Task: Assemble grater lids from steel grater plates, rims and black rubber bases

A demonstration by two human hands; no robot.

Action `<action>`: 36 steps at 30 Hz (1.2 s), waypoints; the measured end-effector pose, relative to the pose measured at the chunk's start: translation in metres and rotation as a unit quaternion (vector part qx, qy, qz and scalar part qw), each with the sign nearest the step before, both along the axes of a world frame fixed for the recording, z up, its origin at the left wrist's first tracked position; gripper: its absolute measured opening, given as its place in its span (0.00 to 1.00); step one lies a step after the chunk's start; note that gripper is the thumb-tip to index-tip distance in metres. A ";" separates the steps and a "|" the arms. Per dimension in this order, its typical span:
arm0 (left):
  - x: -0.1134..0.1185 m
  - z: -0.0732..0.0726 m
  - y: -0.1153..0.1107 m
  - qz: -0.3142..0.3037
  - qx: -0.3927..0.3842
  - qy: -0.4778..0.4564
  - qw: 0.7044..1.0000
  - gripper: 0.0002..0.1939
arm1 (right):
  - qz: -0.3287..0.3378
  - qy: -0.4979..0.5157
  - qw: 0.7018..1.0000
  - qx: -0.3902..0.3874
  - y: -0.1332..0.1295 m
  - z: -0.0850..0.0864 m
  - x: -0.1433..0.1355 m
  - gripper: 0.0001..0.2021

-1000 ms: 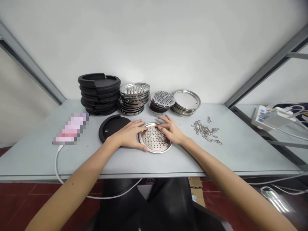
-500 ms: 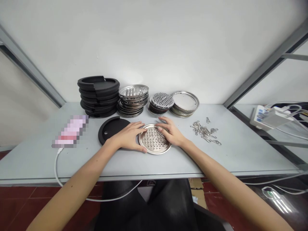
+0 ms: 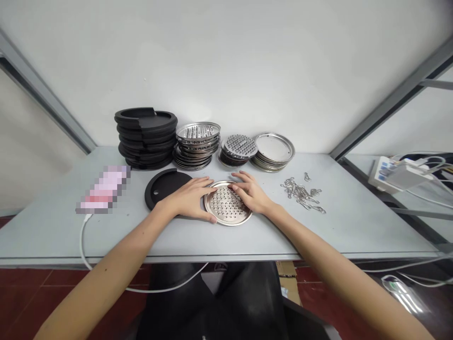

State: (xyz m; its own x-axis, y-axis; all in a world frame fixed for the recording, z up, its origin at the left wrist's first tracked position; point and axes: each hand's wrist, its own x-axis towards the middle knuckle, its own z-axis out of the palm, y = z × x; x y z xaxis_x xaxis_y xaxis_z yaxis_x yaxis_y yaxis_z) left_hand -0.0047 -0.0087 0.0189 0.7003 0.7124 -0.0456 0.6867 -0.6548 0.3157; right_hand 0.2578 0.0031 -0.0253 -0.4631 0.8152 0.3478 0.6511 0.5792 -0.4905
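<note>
Touching the round grater disc (image 3: pixel 230 208) from both sides, I see my left hand (image 3: pixel 193 200) spread wide, thumb at its rim, and my right hand (image 3: pixel 250 192) loosely open; it lies right of the black tray (image 3: pixel 166 186).

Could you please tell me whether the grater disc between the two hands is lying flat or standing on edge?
Flat: the grater disc shows its toothed face upward on the table.

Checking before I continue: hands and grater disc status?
Left hand spread at left rim of grater disc; right hand over its right side. Disc flat on table. Black holder close left, partly hidden.
</note>
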 end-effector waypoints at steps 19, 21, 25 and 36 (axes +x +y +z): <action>0.001 0.001 -0.001 -0.002 0.010 0.007 1.000 0.53 | -0.002 -0.032 0.999 0.020 -0.002 0.002 0.000 0.25; 0.001 0.001 -0.001 0.000 0.009 0.005 1.000 0.53 | -0.001 -0.023 0.999 0.028 -0.004 0.003 0.000 0.26; 0.000 -0.002 0.001 0.003 0.015 0.007 1.000 0.54 | -0.027 0.041 0.999 0.020 -0.006 0.006 0.000 0.27; -0.001 -0.006 0.002 0.012 0.014 -0.018 1.000 0.52 | -0.044 0.089 0.995 0.014 -0.004 0.014 0.012 0.22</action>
